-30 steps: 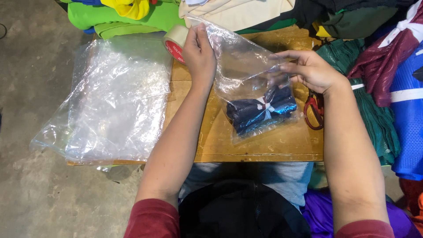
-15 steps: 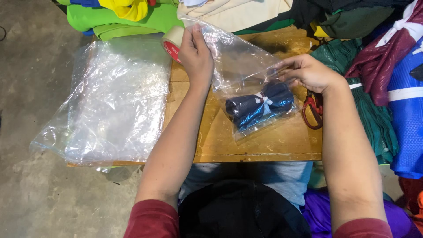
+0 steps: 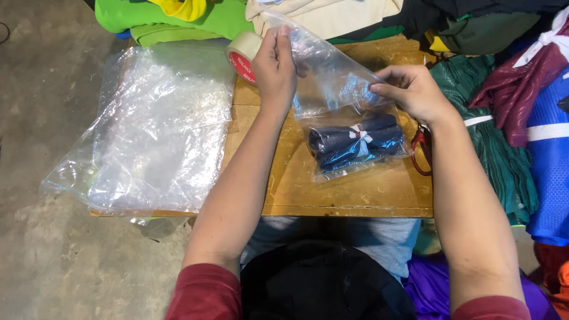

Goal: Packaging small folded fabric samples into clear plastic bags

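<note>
The clear plastic bag [image 3: 332, 89] with a folded navy garment [image 3: 354, 144] rests on the wooden table [image 3: 355, 192], its far open edge pinched between my left hand [image 3: 274, 68] fingers and right hand [image 3: 409, 89] fingers.

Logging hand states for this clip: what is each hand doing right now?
Left hand: closed, pinching the top edge of the clear plastic bag.
Right hand: closed, pinching the same bag's other edge.

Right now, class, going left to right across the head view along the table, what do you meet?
Stack of clear plastic bags → roll of tape → left hand → clear bag with folded dark blue garment → right hand → maroon garment.
</note>
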